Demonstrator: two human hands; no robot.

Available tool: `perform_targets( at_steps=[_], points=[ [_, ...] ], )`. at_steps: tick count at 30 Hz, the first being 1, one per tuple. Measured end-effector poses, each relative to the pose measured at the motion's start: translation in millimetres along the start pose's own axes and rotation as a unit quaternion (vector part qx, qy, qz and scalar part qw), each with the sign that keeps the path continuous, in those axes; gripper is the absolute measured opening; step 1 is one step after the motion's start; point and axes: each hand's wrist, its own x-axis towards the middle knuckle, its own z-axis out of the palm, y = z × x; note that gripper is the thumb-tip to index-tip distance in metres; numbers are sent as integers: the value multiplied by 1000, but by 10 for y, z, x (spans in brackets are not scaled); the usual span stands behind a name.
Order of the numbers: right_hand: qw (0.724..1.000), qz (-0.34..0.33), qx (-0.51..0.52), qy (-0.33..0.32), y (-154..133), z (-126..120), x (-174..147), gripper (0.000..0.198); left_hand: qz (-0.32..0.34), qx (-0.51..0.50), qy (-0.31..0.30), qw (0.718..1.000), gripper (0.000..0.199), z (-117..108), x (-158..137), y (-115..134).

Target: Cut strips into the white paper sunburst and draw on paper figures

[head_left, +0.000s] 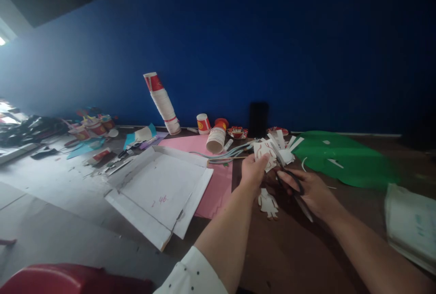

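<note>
The left forearm (223, 232) is pointing forward out of a dotted sleeve (192, 275), and the right forearm (369, 246) is slanting in from the lower right. A red object (75, 279) is getting cut off at bottom left. Here's a white cut-out (268, 202) lying on the brown table (282, 257), just below the hands. The left hand (252, 171) is pinching a card (261, 150) with a drawn outline, thumb on top, other fingers hiding. The right hand (308, 189) is closing around scissors (279, 156), their blades meeting the card; how wide they're standing, I can't tell. A pointed strip (304, 210) is poking out below, hard to identify. A green sheet (340, 155) is blurring away rightward. Leftward, a shallow white box (166, 173) is showing red writing on its floor. Beyond, nested cups (216, 140) are lying sideways, a tall cup stack (164, 105) is leaning, and at far left small cups (92, 127) are holding colourful sticks.
</note>
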Motion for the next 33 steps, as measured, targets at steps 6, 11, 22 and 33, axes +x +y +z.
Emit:
perform_targets(
  at_steps=[6, 11, 22, 33],
  points=[
    [1000, 0, -1, 3, -8, -1, 1, 52, -8, -2, 5, 1000, 26, 4, -18, 41],
    [1000, 4, 0, -2, 29, -4, 10, 53, 0, -3, 7, 1000, 26, -1, -1, 13],
    [998, 45, 46, 10, 60, -25, 45, 56, 17, 17, 11, 1000, 29, -47, 44, -12],
    [998, 42, 46, 6, 73, -21, 46, 54, 23, 31, 11, 999, 27, -48, 39, 12]
  ],
)
